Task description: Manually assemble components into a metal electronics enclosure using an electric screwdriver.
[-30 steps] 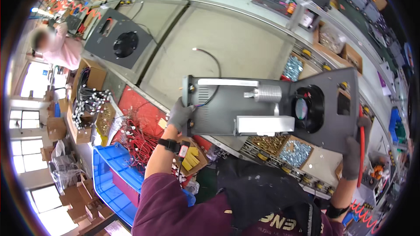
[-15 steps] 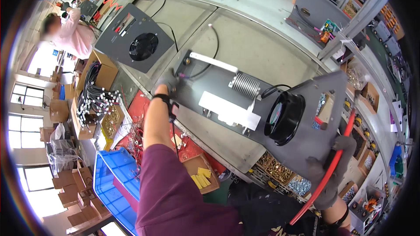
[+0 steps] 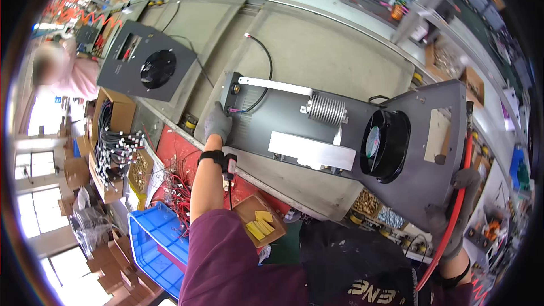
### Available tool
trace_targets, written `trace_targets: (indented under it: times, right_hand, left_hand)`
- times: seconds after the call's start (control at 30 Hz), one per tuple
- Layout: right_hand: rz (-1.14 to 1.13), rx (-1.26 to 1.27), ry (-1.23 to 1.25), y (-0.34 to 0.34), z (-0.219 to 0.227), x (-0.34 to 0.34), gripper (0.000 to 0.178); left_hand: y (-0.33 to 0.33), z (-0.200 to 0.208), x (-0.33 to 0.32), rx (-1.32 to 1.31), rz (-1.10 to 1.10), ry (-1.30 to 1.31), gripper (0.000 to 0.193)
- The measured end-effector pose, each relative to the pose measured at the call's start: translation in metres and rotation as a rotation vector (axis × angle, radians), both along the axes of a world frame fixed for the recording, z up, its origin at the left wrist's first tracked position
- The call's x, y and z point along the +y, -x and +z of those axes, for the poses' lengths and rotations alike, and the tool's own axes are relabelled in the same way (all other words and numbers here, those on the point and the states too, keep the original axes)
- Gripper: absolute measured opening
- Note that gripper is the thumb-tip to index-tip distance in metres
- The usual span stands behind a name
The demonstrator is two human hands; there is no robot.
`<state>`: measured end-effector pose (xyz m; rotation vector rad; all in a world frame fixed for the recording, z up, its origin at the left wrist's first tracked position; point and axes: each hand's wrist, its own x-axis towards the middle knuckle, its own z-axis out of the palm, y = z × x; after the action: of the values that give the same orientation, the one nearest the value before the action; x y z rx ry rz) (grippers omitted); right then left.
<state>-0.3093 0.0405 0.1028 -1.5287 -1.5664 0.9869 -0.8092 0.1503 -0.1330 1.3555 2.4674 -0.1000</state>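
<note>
A grey metal chassis (image 3: 258, 127) lies across the work surface in front of me, its wide panel toward the right. It carries a black round fan (image 3: 391, 146), a silver coiled spring-like part (image 3: 327, 109), a white plate (image 3: 311, 150) and a dark cable (image 3: 270, 63). My gloved left hand (image 3: 218, 124) is closed on the left end of the chassis. At the lower right corner of the wide panel, my gloved right hand (image 3: 453, 209) grips the edge. A red cable (image 3: 458, 207) runs across that hand; whether the fingers also hold it I cannot tell.
Left of the chassis, a grey panel with a fan (image 3: 156, 68) rests on the line. A blue crate (image 3: 153, 238), a box of yellow pieces (image 3: 241, 211), a cable bundle (image 3: 113, 141) and screw bins (image 3: 367, 203) lie nearby. A person (image 3: 71, 65) is at far left.
The chassis has shifted right in the view and its right panel sits flatter, with both hands still at its ends. My view has turned, so the surroundings appear moved left.
</note>
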Motion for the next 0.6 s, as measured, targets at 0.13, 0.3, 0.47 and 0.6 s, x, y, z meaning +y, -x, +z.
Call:
trace_targets:
  times: [0.13,0.3,0.47,0.6]
  right_hand:
    - [-0.131,-0.075,-0.041,-0.059,0.003,-0.039,0.053]
    - [-0.306,-0.128,-0.433,-0.126,0.011,-0.083,0.041]
    - [-0.457,-0.543,-0.63,-0.174,0.019,-0.131,0.037]
    - [-0.617,-0.502,-0.359,-0.24,0.0,-0.155,0.028]
  left_hand:
    - [-0.07,0.007,-0.034,-0.075,-0.075,-0.007,0.038]
    - [-0.173,0.007,-0.087,-0.162,-0.146,0.029,0.039]
    - [-0.263,0.017,-0.123,-0.167,-0.235,0.077,0.039]
    - [-0.311,0.01,-0.147,-0.191,-0.267,0.088,0.04]
